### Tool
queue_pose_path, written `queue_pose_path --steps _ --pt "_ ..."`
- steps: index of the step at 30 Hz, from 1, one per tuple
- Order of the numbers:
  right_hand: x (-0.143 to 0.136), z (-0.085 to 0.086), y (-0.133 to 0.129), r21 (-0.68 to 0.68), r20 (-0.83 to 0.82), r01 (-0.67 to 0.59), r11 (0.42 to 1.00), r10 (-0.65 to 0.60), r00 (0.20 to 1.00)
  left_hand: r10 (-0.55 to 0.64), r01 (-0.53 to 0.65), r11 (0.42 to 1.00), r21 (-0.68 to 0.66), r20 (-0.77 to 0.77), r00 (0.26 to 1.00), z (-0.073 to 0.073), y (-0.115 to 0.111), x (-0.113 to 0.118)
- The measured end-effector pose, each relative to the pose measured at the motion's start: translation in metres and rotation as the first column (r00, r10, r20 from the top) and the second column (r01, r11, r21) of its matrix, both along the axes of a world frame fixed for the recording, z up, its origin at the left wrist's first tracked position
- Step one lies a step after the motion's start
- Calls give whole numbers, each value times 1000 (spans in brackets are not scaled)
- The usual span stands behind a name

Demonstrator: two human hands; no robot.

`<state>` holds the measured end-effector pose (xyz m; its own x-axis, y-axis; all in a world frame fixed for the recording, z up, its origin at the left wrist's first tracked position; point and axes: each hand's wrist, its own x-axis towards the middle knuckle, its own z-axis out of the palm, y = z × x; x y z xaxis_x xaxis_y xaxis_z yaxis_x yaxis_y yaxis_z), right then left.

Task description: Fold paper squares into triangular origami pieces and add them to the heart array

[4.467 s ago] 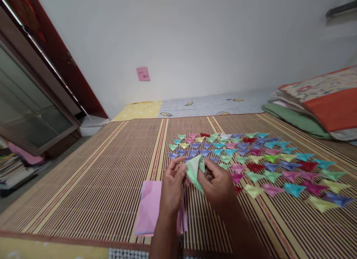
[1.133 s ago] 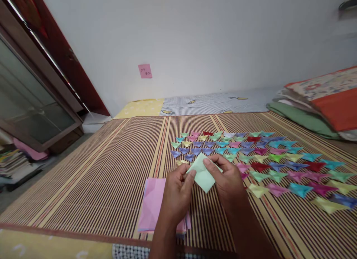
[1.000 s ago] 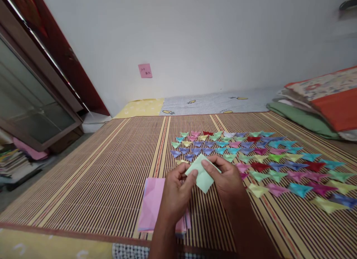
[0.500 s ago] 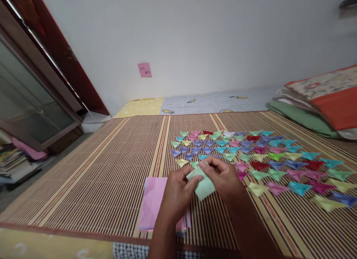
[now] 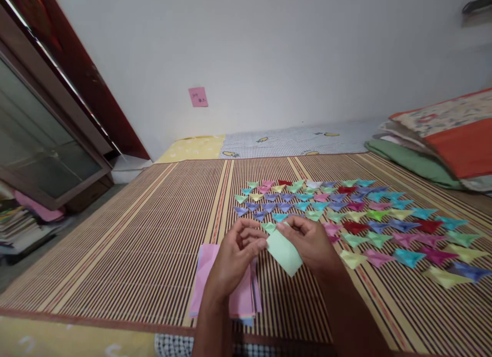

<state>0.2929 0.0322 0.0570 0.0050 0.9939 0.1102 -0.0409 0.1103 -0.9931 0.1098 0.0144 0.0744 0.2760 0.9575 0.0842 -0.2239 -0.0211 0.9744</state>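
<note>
A pale green folded paper (image 5: pixel 285 252) is held above the striped mat by my right hand (image 5: pixel 312 244), its thumb and fingers pinched on the upper edge. My left hand (image 5: pixel 239 254) is at the paper's left side, fingers curled and parted, with the thumb tip close to its left corner; whether it touches is hard to tell. Under my left wrist lies a stack of pink and other coloured sheets (image 5: pixel 243 298), partly hidden. Beyond and to the right of my hands, several rows of small folded paper pieces (image 5: pixel 355 206) in many colours rest on the mat.
The striped mat (image 5: pixel 154 234) covers the bed. Pillows and folded cloths (image 5: pixel 457 142) are piled at the right. A pink note (image 5: pixel 198 97) is on the white wall. Books (image 5: pixel 19 224) and a glass-fronted cabinet (image 5: pixel 46 137) stand at the left.
My left hand has moved left and loosened from the green paper, its fingers spreading. The paper, in my right hand, has shifted slightly right and tilted.
</note>
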Motion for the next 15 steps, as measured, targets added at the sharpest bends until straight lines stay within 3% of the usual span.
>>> queue_pose_path --steps 6,10,15 --pt "-19 -1 -1 51 34 -75 996 73 997 -163 167 985 36 -100 982 -5 -1 0" --pt "-12 4 -3 27 1 -113 993 113 994 -50 54 995 -78 62 997 -14 5 -3" --pt "2 7 -4 112 75 -214 970 206 976 99 -29 974 -226 308 946 -16 11 -4"
